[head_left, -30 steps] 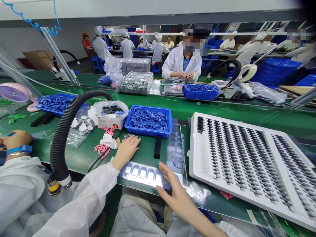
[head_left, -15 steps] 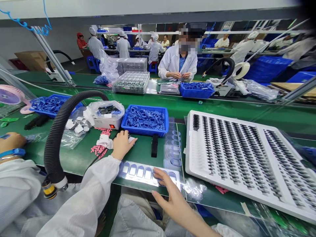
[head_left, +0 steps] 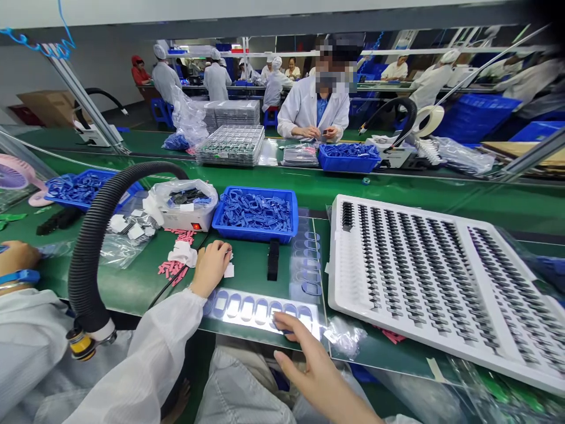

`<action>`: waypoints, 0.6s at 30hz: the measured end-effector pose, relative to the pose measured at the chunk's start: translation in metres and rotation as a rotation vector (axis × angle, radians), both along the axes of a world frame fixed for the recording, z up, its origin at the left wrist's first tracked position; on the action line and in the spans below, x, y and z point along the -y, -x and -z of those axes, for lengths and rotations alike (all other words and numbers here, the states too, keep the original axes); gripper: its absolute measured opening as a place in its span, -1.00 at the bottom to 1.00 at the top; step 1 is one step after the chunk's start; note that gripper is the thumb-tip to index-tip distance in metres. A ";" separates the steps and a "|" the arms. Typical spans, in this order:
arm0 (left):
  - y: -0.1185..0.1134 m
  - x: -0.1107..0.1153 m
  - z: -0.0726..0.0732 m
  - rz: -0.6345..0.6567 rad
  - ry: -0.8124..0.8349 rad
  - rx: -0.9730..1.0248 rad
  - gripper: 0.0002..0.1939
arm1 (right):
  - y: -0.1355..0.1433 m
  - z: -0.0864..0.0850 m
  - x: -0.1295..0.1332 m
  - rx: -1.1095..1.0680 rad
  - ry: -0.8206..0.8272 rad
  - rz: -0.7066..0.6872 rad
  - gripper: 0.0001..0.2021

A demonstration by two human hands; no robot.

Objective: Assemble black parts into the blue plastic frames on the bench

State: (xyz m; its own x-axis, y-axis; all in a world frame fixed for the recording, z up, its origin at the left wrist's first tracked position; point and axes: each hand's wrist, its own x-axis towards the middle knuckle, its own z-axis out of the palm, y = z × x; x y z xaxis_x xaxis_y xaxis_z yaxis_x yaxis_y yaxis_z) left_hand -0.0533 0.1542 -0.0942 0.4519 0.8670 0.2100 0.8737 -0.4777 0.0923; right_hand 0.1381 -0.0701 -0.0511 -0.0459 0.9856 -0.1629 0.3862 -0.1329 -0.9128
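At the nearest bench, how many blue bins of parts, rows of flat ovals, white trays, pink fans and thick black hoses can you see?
Blue bins: 2
Rows of flat ovals: 2
White tray: 1
Pink fan: 1
Thick black hose: 1
Total: 7

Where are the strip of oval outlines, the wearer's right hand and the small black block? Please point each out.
Strip of oval outlines (head_left: 248, 310): head view, one oval in the row.
Right hand (head_left: 314, 358): head view, middle of the hand.
Small black block (head_left: 273, 262): head view, middle of its visible face.
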 end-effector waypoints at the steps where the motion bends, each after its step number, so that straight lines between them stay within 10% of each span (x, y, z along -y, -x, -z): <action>1: 0.003 0.001 0.000 0.015 0.008 0.006 -0.80 | 0.000 0.000 0.001 0.004 -0.007 -0.004 -0.55; 18: 0.022 0.023 -0.018 0.128 0.066 0.039 -0.55 | 0.002 0.021 0.009 -0.012 0.044 -0.083 -0.61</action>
